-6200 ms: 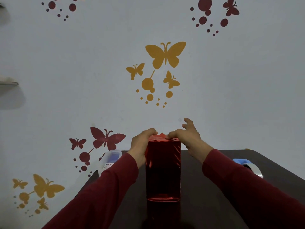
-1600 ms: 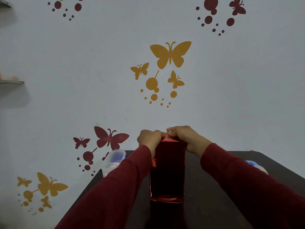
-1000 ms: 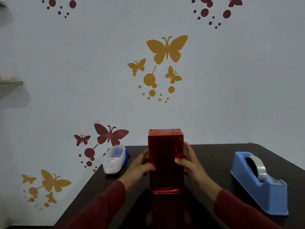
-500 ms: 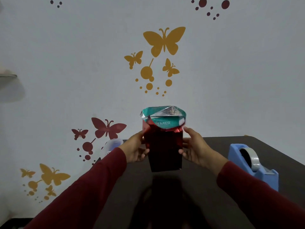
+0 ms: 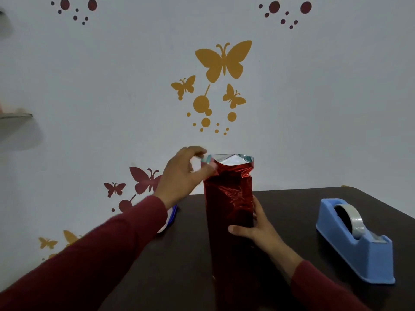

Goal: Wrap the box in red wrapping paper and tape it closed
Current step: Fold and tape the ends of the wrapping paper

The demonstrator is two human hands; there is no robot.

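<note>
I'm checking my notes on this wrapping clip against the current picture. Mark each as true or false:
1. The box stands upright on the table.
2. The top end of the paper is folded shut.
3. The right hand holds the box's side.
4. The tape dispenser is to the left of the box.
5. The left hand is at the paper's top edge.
1. True: the box stands upright on the table.
2. False: the red wrapping paper is open at the top, its silver inside showing.
3. True: the right hand holds its lower right side.
4. False: the tape dispenser is on the right.
5. True: the left hand pinches the top left corner.
</note>
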